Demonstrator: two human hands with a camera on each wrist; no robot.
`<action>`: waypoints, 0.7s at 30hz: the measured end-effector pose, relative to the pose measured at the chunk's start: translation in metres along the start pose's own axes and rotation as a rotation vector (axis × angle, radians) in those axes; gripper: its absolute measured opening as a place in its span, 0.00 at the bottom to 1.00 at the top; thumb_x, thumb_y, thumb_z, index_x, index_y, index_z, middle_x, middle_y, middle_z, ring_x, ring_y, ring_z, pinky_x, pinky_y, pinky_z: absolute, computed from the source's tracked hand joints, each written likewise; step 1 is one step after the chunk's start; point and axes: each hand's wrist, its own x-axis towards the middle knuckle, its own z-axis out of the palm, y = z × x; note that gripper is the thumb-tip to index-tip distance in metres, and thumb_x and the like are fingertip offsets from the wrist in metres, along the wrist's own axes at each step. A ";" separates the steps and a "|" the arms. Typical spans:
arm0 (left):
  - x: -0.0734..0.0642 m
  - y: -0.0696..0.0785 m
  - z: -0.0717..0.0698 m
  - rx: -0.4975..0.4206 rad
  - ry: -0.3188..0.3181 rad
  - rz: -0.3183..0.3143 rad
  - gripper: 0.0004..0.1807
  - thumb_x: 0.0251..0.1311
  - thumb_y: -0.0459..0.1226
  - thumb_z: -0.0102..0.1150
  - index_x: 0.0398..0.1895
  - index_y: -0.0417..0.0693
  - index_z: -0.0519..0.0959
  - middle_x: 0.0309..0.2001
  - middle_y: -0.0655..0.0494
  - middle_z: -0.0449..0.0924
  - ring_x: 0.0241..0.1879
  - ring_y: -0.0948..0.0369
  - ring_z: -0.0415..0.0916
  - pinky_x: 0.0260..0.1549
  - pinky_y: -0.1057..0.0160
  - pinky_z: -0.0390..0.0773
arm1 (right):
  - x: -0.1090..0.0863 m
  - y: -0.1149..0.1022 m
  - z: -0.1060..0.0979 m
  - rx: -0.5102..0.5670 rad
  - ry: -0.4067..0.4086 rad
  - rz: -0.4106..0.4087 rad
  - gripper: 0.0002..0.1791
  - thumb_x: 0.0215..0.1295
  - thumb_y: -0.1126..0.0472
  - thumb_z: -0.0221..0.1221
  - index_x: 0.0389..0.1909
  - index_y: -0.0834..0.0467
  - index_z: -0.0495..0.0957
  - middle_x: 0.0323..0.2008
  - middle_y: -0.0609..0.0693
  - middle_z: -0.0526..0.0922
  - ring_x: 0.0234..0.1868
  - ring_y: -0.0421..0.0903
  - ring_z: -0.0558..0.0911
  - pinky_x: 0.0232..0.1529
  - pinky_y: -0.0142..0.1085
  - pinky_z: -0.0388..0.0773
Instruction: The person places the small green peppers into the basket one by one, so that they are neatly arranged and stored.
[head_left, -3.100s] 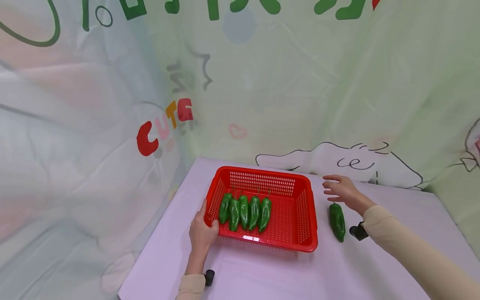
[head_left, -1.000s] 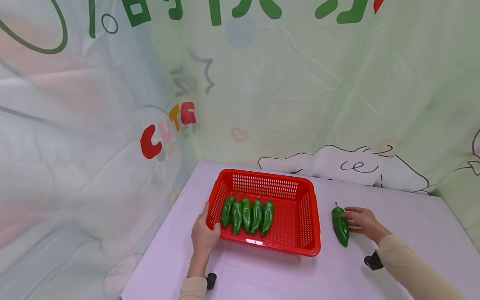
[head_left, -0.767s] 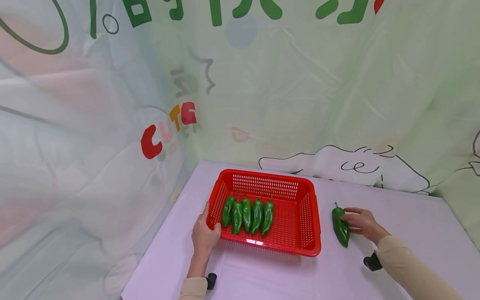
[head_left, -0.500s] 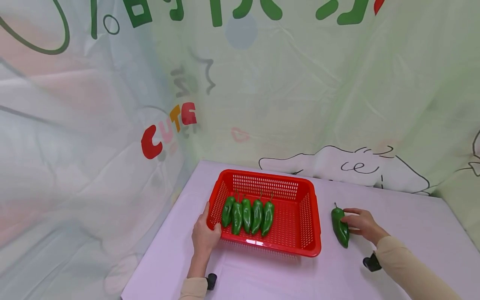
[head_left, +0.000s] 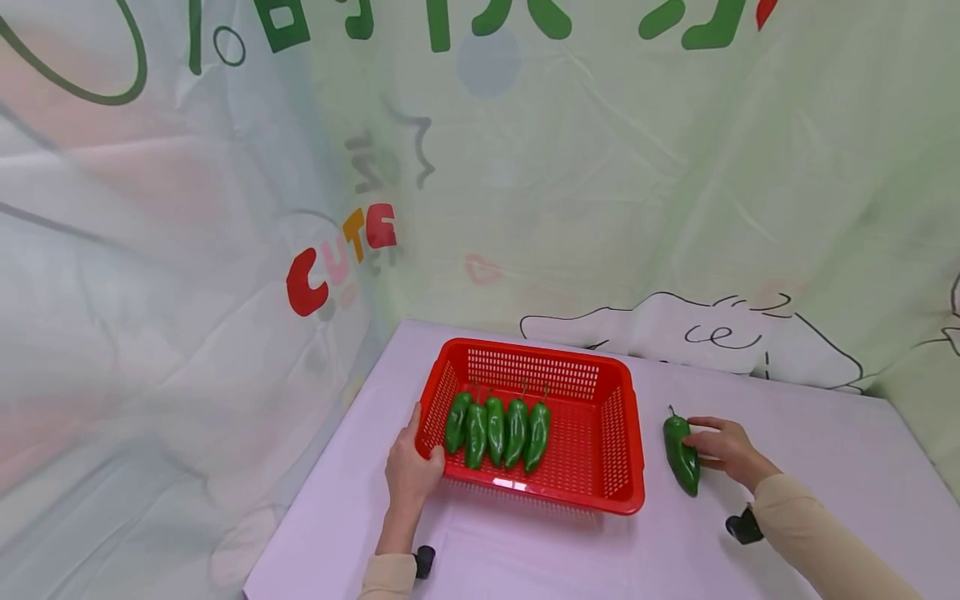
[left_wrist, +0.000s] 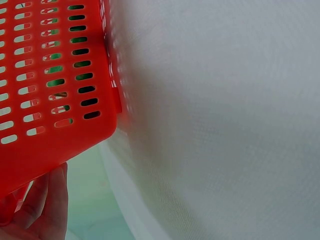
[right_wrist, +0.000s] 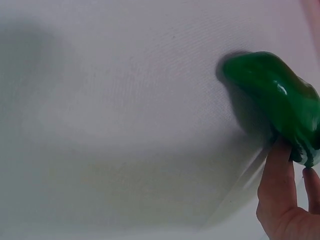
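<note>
A red plastic basket [head_left: 573,496] stands on the table, with several green peppers [head_left: 496,429] side by side in its left half. My left hand [head_left: 411,468] grips the basket's near left corner, thumb over the rim. In the left wrist view, fingers [left_wrist: 42,205] lie against the basket's outer wall [left_wrist: 55,135]. Right of the basket, my right hand [head_left: 727,450] holds a single green pepper [head_left: 681,467] at its right side. That pepper [right_wrist: 280,90] lies on the cloth in the right wrist view, with fingers [right_wrist: 280,180] against its edge; their far tips are hidden.
A pale lilac cloth covers the table [head_left: 517,567]. Behind and to the left hang printed curtains [head_left: 562,208] with letters and drawings. Dark wrist cameras [head_left: 744,527] sit at both cuffs. The basket's right half shows its bare floor.
My right hand has come down from above the loose pepper's stem to its right side and nudged it slightly left. The left hand stays at the basket corner.
</note>
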 end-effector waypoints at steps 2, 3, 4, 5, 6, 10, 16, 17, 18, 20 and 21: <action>0.000 0.001 0.000 -0.001 0.000 0.004 0.40 0.47 0.33 0.61 0.71 0.42 0.68 0.45 0.41 0.82 0.38 0.49 0.80 0.35 0.47 0.82 | -0.001 0.000 -0.001 0.001 -0.002 -0.004 0.38 0.69 0.64 0.54 0.72 0.73 0.48 0.66 0.79 0.54 0.63 0.71 0.64 0.63 0.59 0.65; 0.000 0.001 0.000 0.000 0.000 0.005 0.40 0.47 0.33 0.61 0.71 0.42 0.68 0.44 0.41 0.82 0.38 0.50 0.80 0.35 0.47 0.82 | -0.001 0.000 -0.001 0.004 -0.007 -0.007 0.37 0.69 0.64 0.54 0.72 0.73 0.48 0.66 0.79 0.55 0.63 0.71 0.65 0.63 0.59 0.66; 0.000 0.001 0.000 0.001 0.000 0.003 0.40 0.47 0.33 0.61 0.71 0.42 0.68 0.45 0.41 0.82 0.38 0.50 0.80 0.35 0.48 0.82 | -0.001 -0.001 -0.002 0.005 -0.011 -0.009 0.37 0.69 0.64 0.54 0.72 0.73 0.47 0.65 0.79 0.55 0.63 0.71 0.65 0.63 0.59 0.66; 0.000 0.001 0.000 0.003 0.000 0.003 0.40 0.47 0.33 0.61 0.71 0.42 0.68 0.45 0.41 0.82 0.38 0.49 0.80 0.35 0.47 0.82 | -0.001 -0.001 -0.002 0.008 -0.016 -0.011 0.37 0.70 0.64 0.53 0.72 0.73 0.47 0.65 0.78 0.55 0.62 0.70 0.66 0.63 0.59 0.66; 0.001 0.001 0.000 0.004 0.001 0.003 0.40 0.47 0.33 0.61 0.71 0.42 0.68 0.45 0.41 0.82 0.39 0.49 0.80 0.36 0.47 0.82 | -0.001 -0.002 -0.003 0.012 -0.023 -0.014 0.37 0.70 0.64 0.53 0.72 0.74 0.47 0.65 0.78 0.55 0.62 0.70 0.66 0.63 0.59 0.66; 0.001 0.000 0.000 0.017 0.007 0.009 0.40 0.46 0.32 0.62 0.70 0.42 0.68 0.45 0.40 0.82 0.39 0.49 0.80 0.36 0.47 0.82 | 0.000 -0.007 -0.008 0.025 -0.034 -0.026 0.37 0.71 0.64 0.52 0.73 0.73 0.46 0.66 0.78 0.55 0.61 0.68 0.68 0.62 0.58 0.67; 0.001 0.000 0.000 0.019 0.005 0.018 0.40 0.47 0.32 0.62 0.70 0.42 0.68 0.45 0.40 0.82 0.40 0.48 0.80 0.37 0.46 0.82 | -0.002 -0.015 -0.016 0.104 -0.039 -0.033 0.39 0.70 0.67 0.53 0.74 0.71 0.42 0.69 0.78 0.49 0.62 0.68 0.66 0.63 0.57 0.65; 0.000 0.000 0.000 0.019 0.004 0.018 0.40 0.47 0.32 0.62 0.70 0.42 0.68 0.45 0.40 0.82 0.40 0.48 0.80 0.37 0.46 0.82 | -0.003 -0.016 -0.016 0.120 -0.038 -0.030 0.40 0.70 0.67 0.53 0.75 0.71 0.42 0.69 0.77 0.49 0.63 0.67 0.65 0.64 0.56 0.65; 0.000 0.000 0.000 0.020 0.003 0.017 0.40 0.47 0.32 0.62 0.71 0.42 0.68 0.45 0.40 0.82 0.40 0.47 0.80 0.37 0.46 0.82 | -0.004 -0.018 -0.017 0.132 -0.040 -0.031 0.40 0.71 0.67 0.52 0.75 0.70 0.41 0.70 0.77 0.47 0.64 0.68 0.65 0.64 0.56 0.65; 0.000 -0.001 0.001 0.023 0.006 0.019 0.40 0.46 0.32 0.62 0.70 0.41 0.68 0.45 0.40 0.82 0.40 0.47 0.80 0.37 0.46 0.82 | -0.007 -0.023 -0.018 0.149 -0.038 -0.030 0.40 0.71 0.67 0.52 0.76 0.69 0.41 0.71 0.77 0.46 0.64 0.67 0.65 0.64 0.56 0.65; 0.000 -0.001 0.001 0.024 0.008 0.021 0.40 0.46 0.31 0.62 0.70 0.41 0.68 0.45 0.40 0.82 0.40 0.47 0.81 0.37 0.46 0.82 | -0.008 -0.026 -0.018 0.156 -0.035 -0.031 0.40 0.71 0.67 0.52 0.76 0.69 0.41 0.71 0.76 0.46 0.64 0.67 0.65 0.64 0.55 0.65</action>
